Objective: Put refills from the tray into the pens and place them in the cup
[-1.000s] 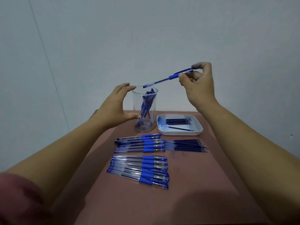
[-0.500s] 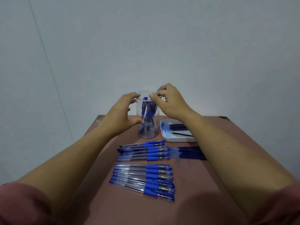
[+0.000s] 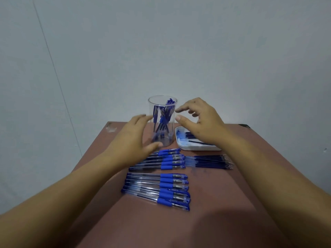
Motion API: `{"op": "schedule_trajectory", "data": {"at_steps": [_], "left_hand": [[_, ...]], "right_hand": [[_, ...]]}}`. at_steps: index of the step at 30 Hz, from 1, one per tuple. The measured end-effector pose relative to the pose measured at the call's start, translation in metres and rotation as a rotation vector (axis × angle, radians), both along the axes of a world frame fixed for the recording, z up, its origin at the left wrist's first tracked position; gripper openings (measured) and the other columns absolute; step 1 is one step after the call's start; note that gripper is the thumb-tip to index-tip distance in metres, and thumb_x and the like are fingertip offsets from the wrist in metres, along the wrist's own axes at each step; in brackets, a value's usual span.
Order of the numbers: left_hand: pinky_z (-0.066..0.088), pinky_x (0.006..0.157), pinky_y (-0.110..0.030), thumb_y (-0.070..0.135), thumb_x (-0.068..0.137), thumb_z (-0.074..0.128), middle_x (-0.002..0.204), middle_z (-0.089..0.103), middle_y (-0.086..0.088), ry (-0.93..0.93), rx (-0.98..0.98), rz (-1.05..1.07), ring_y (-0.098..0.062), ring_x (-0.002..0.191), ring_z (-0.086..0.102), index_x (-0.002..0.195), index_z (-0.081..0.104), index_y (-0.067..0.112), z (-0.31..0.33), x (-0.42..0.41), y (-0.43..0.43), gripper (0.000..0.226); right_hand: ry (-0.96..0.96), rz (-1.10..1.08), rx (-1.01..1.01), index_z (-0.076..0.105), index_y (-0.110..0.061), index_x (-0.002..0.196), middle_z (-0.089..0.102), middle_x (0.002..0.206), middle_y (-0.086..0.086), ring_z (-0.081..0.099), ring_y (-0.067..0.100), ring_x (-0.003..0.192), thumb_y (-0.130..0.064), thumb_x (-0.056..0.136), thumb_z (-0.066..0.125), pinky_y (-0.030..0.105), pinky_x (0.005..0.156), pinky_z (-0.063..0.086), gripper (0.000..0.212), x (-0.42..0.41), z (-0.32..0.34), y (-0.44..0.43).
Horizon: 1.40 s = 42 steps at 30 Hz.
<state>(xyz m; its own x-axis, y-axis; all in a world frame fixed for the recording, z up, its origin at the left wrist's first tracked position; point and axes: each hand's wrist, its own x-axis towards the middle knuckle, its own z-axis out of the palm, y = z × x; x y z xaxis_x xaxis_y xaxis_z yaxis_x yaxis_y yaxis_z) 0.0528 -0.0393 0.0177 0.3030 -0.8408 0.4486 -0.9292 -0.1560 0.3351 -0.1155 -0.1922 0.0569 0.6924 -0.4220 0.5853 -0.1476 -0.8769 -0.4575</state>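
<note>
Nothing is being gripped at this moment. The left hand (image 3: pixel 132 140) is being held open with fingers relaxed beside the clear cup (image 3: pixel 162 129), its thumb near the cup's base, though contact cannot be told. The right hand (image 3: pixel 202 122) is being held open and empty above the white tray (image 3: pixel 197 149), just right of the cup. Blue pens (image 3: pixel 165 113) are being kept upright in the cup and refills (image 3: pixel 198 141) are lying in the tray. Loose refills (image 3: pixel 211 161) are lying on the brown table (image 3: pixel 232 203) beside a far row of pens (image 3: pixel 166 159) and a near row of pens (image 3: pixel 161 188). The step in hand is judged to be the fetching of the next refill and pen. This is likely being served best by one thin refill being pinched near its end, so that its neighbours are not being dragged out, and by the light cup being steadied. Cup and tray are standing close to the table's far edge, so reaches there are best being kept low and gentle. Bare surface is being left open nearest the person and left of the pen rows.
</note>
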Motion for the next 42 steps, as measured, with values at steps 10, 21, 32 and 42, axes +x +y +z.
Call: {"op": "schedule_trajectory", "data": {"at_steps": [10,21,32,42], "left_hand": [[0.022,0.117,-0.027,0.088,0.075,0.023,0.152,0.033,0.015,-0.005,0.23,-0.213,0.0,0.138,0.03,0.144,0.04,0.034,-0.052,-0.022,0.041,0.089],[0.023,0.118,-0.034,0.081,0.08,0.027,0.153,0.034,0.015,-0.002,0.221,-0.187,0.001,0.139,0.029,0.144,0.041,0.035,-0.058,-0.024,0.041,0.08],[0.02,0.119,-0.05,0.069,0.086,0.036,0.142,0.051,0.013,-0.137,0.009,-0.198,-0.004,0.135,0.04,0.136,0.05,0.035,-0.024,-0.03,0.028,0.062],[0.052,0.076,-0.017,0.034,0.089,0.067,0.096,0.069,0.019,0.034,-0.107,-0.324,0.005,0.084,0.061,0.111,0.068,0.031,-0.022,-0.036,-0.004,0.022]], "right_hand": [[0.357,0.017,0.011,0.067,-0.036,0.102,0.056,0.098,-0.016,0.051,0.001,0.096,-0.036,0.085,0.071,0.024,0.085,0.045,0.018,-0.037,-0.065,0.015],[0.489,0.02,-0.086,0.07,-0.03,0.1,0.053,0.098,-0.009,0.037,0.004,0.093,-0.041,0.086,0.068,0.021,0.079,0.03,0.018,-0.037,-0.07,0.019],[0.331,0.012,0.099,0.063,-0.027,0.094,0.064,0.082,-0.013,0.058,-0.002,0.077,-0.028,0.093,0.061,0.011,0.066,0.044,0.002,-0.054,-0.036,0.022],[-0.01,0.025,0.22,0.063,-0.033,0.091,0.064,0.079,-0.008,0.057,0.009,0.072,-0.019,0.09,0.066,0.015,0.066,0.047,0.015,-0.056,-0.069,0.024]]}}
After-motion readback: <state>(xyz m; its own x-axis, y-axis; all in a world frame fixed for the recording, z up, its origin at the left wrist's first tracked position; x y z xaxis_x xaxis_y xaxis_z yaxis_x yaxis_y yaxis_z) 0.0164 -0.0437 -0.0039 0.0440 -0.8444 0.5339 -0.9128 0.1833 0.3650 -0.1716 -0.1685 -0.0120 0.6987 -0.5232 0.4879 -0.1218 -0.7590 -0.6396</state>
